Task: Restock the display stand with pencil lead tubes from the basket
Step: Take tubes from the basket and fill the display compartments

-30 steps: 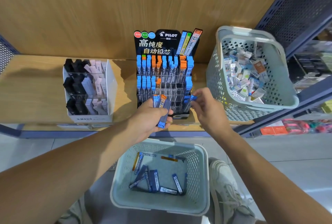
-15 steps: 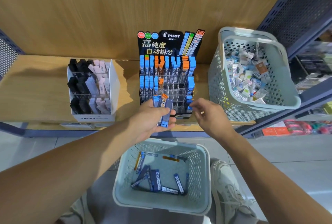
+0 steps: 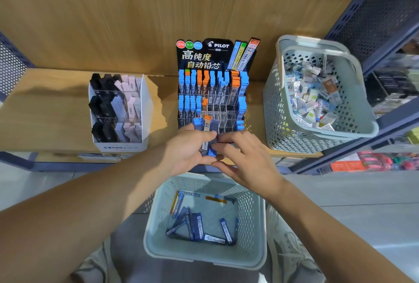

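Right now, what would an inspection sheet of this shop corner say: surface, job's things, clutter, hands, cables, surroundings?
Surface: wooden shelf, holds display stand, eraser box, large basket.
Job's things: display stand, several lower slots unfilled; lead tubes loose in the small basket below.
Clutter: eraser box; large basket full of small packets.
Hands: left hand grips a bunch of tubes; right hand fingertips at the bunch, grip unclear.
Cables: nothing seen.
Surroundings: wood wall, blue metal rack at right.
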